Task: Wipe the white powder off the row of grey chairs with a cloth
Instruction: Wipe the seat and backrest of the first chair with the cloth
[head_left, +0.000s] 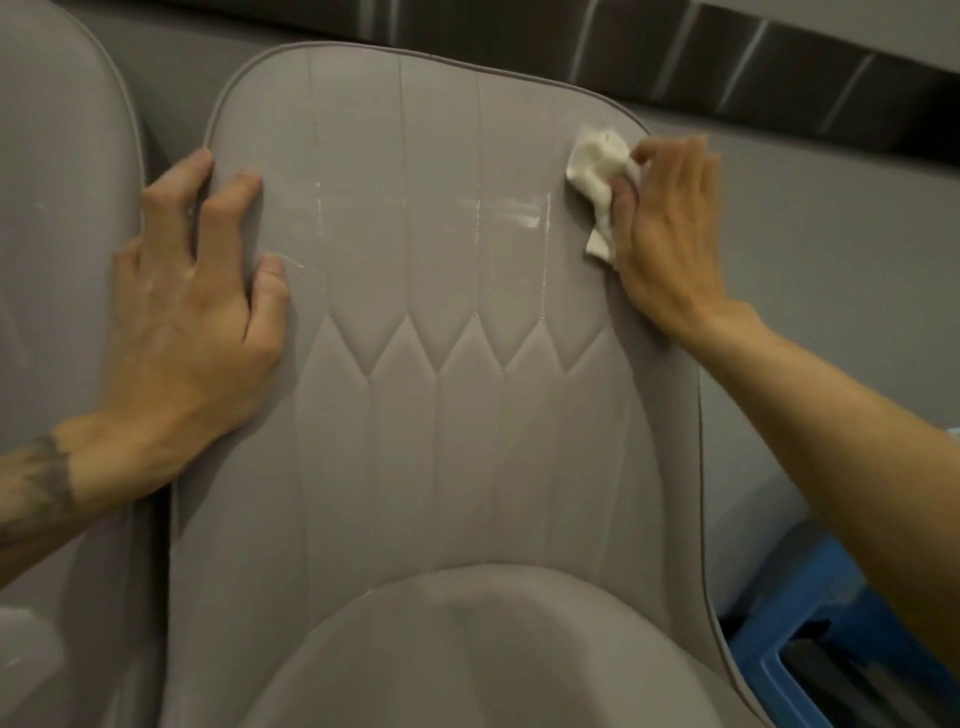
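Head view, looking down onto the quilted back of a grey chair (441, 312). Smooth, faintly shiny padding, with stitched seams running down into a zigzag of diamonds and piping round the rim. Curved seat pad at the bottom of the picture.

Left hand (192, 322) planted on the left edge of the backrest. Fingers spread and arched, tips pressing into the padding, gripping nothing. Dark tattoo (36, 483) on that forearm.

Right hand (670, 234) up at the top right corner of the backrest. Fingers curled round a crumpled white cloth (597, 182), holding it against the chair just inside the piping.

White powder (530, 213) lying in a thin smeared band across the upper backrest between the two hands. Caught brightest in the seams and in a patch just left of the cloth.

Second chair (62, 208) close beside on the left, same grey, with a small white fleck on it.

Behind both, a plain grey wall (831, 260). Above that, a dark band (727, 67) with pale slanted glints. Lower right, under the right forearm, a blue frame (810, 623); cannot tell what it belongs to.
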